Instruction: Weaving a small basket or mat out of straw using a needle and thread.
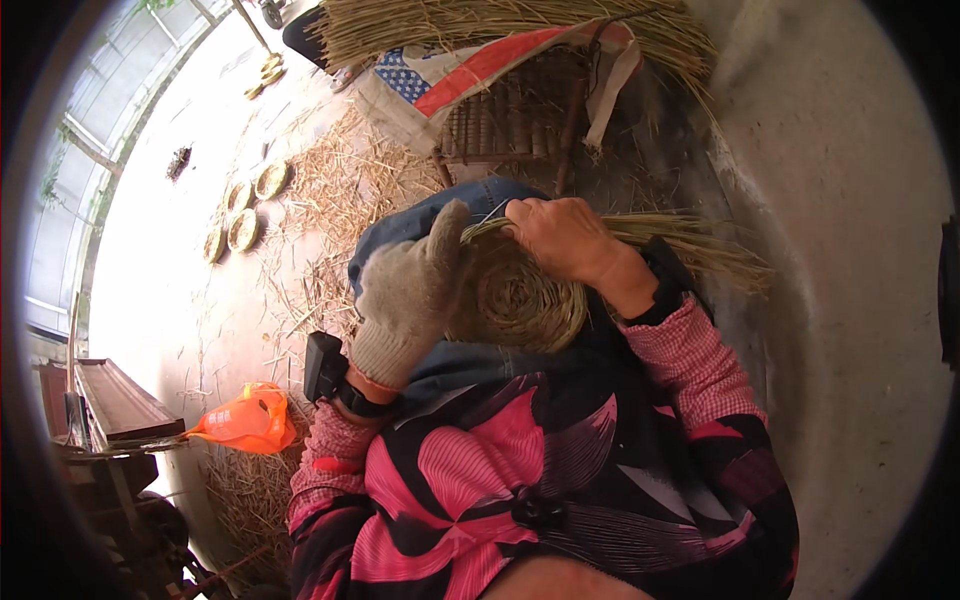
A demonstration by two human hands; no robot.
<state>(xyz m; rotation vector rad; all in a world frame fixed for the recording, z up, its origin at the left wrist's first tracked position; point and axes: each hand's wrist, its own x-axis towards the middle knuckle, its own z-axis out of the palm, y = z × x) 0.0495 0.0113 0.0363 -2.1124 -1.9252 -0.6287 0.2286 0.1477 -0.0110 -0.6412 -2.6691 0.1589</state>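
A round woven straw basket (pixel 530 305) with a coiled bottom rests on my lap. At its left side is my left hand (pixel 410 285), in a grey knitted glove, closed on the basket's wall with the thumb up by the rim. My bare right hand (pixel 565 240) is closed in a pinch on straw strands (pixel 690 240) at the far rim; their loose ends trail off to the right. A thin pale sliver (pixel 494 212) shows between the hands, too small to name. The gloved fingers are partly hidden.
Beyond my knees stands a slatted bamboo chair (pixel 510 120), with a striped cloth sack (pixel 480 75) and a long straw bundle (pixel 500 25) on it. Several small woven baskets (pixel 243 230) and loose straw (pixel 330 180) lie on the floor at left, near an orange plastic bag (pixel 250 420).
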